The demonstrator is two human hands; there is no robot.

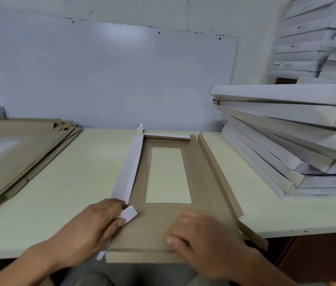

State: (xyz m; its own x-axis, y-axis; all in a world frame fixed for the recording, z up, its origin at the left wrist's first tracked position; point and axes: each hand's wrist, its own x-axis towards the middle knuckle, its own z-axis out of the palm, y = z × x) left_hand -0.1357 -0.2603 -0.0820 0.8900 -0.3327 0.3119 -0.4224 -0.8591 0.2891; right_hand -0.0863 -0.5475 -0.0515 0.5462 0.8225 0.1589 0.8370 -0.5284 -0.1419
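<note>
A flat brown cardboard box blank [204, 182] with a rectangular window cut-out lies on the pale table [70, 182], its near edge hanging over the table's front. Its left side flap [128, 168] is folded up, white face showing, and a far flap [166, 136] is folded too. My left hand [92, 226] lies on the blank's near left corner and presses a small white tab [128, 213] with its fingers. My right hand [202, 242] rests on the near edge of the blank with fingers curled down onto the card; its fingertips are hidden.
A pile of flat brown blanks [18, 153] lies at the left of the table. Stacked folded white boxes [286, 141] lean at the right, with more white boxes [311, 38] piled behind. A whiteboard [101, 75] stands against the wall at the back.
</note>
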